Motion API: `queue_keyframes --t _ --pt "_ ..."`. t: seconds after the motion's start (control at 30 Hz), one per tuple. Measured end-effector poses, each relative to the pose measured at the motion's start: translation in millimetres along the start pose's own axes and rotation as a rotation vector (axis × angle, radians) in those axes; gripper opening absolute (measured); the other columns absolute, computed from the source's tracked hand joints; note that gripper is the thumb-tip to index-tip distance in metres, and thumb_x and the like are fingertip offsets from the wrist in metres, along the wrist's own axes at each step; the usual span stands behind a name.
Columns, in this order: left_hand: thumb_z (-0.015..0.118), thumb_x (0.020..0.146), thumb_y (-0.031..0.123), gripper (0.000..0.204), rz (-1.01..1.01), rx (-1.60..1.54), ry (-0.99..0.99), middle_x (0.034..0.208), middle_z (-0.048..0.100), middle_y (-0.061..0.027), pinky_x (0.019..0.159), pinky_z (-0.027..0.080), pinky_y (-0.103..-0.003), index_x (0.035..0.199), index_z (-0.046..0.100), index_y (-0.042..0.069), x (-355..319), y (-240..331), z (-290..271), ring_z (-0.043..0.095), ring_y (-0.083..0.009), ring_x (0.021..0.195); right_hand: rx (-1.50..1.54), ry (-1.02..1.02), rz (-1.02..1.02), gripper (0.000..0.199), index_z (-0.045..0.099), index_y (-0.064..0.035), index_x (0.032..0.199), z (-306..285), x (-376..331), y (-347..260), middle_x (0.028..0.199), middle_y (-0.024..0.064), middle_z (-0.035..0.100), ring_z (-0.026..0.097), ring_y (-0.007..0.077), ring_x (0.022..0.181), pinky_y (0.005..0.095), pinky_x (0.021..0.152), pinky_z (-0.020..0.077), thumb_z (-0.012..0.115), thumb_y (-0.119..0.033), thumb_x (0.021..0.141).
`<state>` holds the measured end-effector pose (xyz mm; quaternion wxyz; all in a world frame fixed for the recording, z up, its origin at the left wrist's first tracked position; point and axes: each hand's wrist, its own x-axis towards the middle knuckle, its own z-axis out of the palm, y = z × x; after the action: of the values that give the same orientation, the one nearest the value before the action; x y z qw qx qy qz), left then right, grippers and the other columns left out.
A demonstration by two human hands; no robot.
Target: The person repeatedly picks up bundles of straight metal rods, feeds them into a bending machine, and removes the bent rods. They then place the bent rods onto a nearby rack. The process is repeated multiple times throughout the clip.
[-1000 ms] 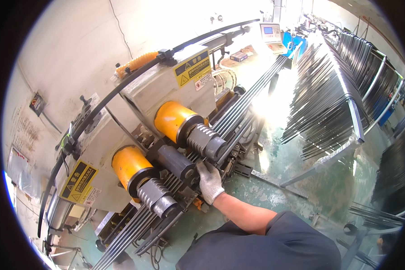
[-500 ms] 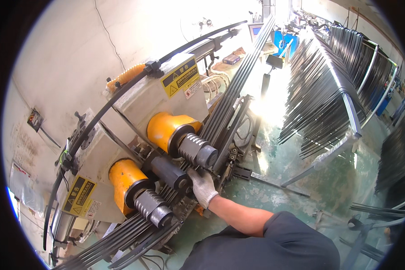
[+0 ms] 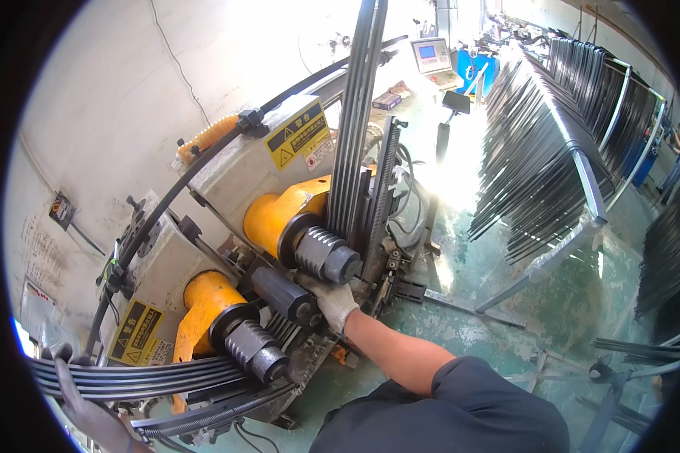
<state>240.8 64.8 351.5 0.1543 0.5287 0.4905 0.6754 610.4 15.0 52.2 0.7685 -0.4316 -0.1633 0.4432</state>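
My right hand (image 3: 332,302), in a white glove, reaches from a dark sleeve to the middle of a roller bending machine (image 3: 227,174). It rests between the upper grooved roller (image 3: 326,255) and the dark middle roller (image 3: 281,293), at the foot of a bundle of dark metal rods (image 3: 359,128). The rods rise almost straight up from the rollers. They curve out past the lower grooved roller (image 3: 253,351) toward the lower left (image 3: 128,377). Whether the fingers grip anything is hidden. My left hand is not in view.
Yellow housings (image 3: 276,215) sit behind the rollers, and yellow warning labels (image 3: 298,136) are on the grey casing. Racks of bent dark rods (image 3: 536,166) stand to the right on the green floor (image 3: 506,279). A control panel with a screen (image 3: 431,57) stands behind.
The long end of the rod bundle has swung up from a slant toward the upper right to nearly vertical. The bend at the lower left has grown. My right hand stays at the rollers.
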Motion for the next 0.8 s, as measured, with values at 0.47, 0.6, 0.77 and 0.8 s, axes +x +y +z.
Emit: queue_keyframes --t 0.47,0.6,0.77,0.8 --pt "0.061 0.114 0.027 0.038 0.402 0.311 -0.374 0.11 0.078 -0.011 0.094 0.056 -0.037 0.135 0.073 -0.002 -9.3 44.4 112.9 0.074 -0.0208 0.099 -0.357 -0.073 -0.315 0.044 0.072 -0.0009 0.14 -35.9 31.0 33.7 0.13 0.0129 0.076 0.072 0.0216 0.119 0.0384 0.103 0.0576 0.079 -0.021 0.101" --pt "0.063 0.113 0.024 0.038 0.426 0.324 -0.386 0.117 0.076 -0.0115 0.097 0.056 -0.037 0.139 0.071 -0.003 -3.0 35.5 107.6 0.072 -0.0202 0.102 -0.639 -0.099 -0.506 0.042 0.072 -0.0001 0.139 -40.5 31.9 44.7 0.131 0.0141 0.076 0.072 0.0226 0.119 0.0384 0.104 0.0569 0.077 -0.02 0.102" --pt "0.063 0.113 0.021 0.039 0.391 0.263 -0.382 0.121 0.073 -0.0123 0.097 0.055 -0.034 0.143 0.068 -0.003 -9.6 39.0 108.6 0.071 -0.019 0.105 -0.613 -0.068 -0.53 0.037 0.075 -0.0035 0.135 -37.6 27.6 43.6 0.131 0.0161 0.075 0.072 0.0255 0.12 0.0392 0.105 0.0562 0.075 -0.022 0.103" --pt "0.063 0.113 0.021 0.039 0.383 0.244 -0.39 0.122 0.073 -0.0122 0.098 0.055 -0.033 0.144 0.068 -0.003 -10.0 39.2 109.1 0.071 -0.0189 0.106 -0.567 -0.069 -0.491 0.035 0.076 -0.0052 0.134 -36.3 26.3 42.1 0.132 0.0164 0.075 0.072 0.0264 0.122 0.0394 0.106 0.0556 0.074 -0.022 0.103"
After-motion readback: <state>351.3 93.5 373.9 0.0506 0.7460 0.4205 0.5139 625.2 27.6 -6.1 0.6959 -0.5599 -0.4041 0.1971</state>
